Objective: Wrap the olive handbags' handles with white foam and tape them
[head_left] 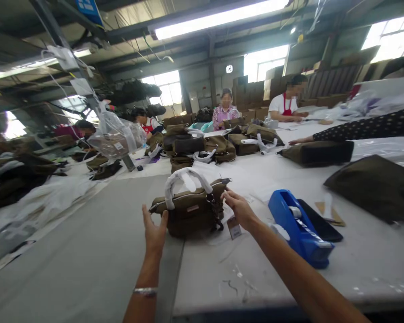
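Observation:
A brown-olive handbag point(191, 214) stands upright on the table in front of me. Its handles point(188, 174) are wrapped in white padding, and a dark strap or chain hangs at its front right. My left hand point(155, 231) is at the bag's left end, thumb and fingers spread, seemingly touching its side. At the right end, the fingers of my right hand point(237, 204) are bent together against the upper corner near the zip's end; their tips are partly hidden. Below that hand hangs a brown and white paper tag point(234, 228).
To the right are a blue tape dispenser point(298, 229), a dark flat object point(319, 220) and large dark bags point(373, 188). A pile of similar handbags point(195, 146) lies ahead. A co-worker's dotted sleeve point(366, 125) reaches in from the right; other people work behind.

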